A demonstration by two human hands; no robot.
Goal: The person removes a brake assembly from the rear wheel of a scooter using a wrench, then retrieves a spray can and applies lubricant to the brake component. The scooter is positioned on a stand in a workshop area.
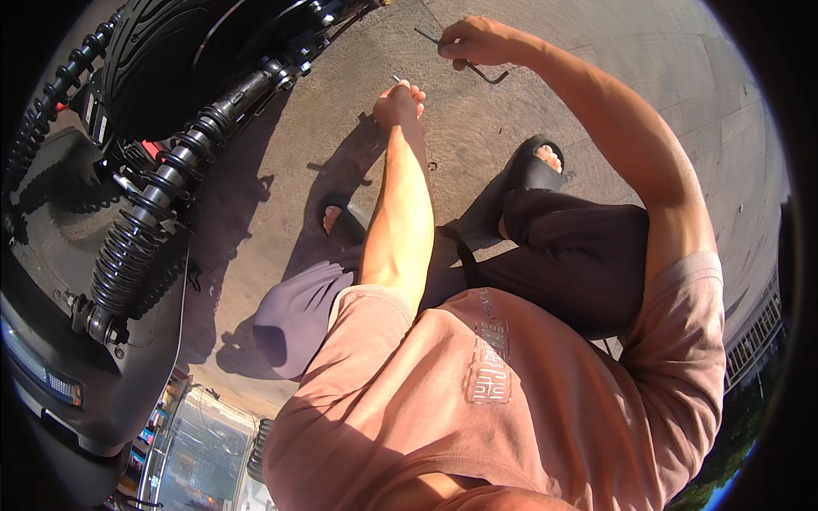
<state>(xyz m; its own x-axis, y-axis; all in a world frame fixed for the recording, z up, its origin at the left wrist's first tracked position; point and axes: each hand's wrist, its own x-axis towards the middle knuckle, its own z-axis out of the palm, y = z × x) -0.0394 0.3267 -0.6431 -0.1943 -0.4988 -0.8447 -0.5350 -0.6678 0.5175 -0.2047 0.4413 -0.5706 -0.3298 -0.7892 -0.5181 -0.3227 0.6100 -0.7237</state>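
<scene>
My right hand (479, 42) is closed around a dark hex key (487, 77), whose bent short end points down and to the right. The key's long straight end sticks out past the fingers at the upper left. Lower and to the left, my left hand (399, 106) is curled shut, with a small shiny metal tip (396, 78) poking out beyond the fingers. The rest of that small piece is hidden in the hand. Both hands are held over the ground, apart from each other and from the vehicle.
On the left stands a scooter-like vehicle with a black coil-spring shock absorber (158, 200), a tyre (162, 64) and a dark body panel (136, 375). A clear-sided case (200, 456) stands at the lower left. My sandalled feet (532, 166) rest on the paved ground (464, 128).
</scene>
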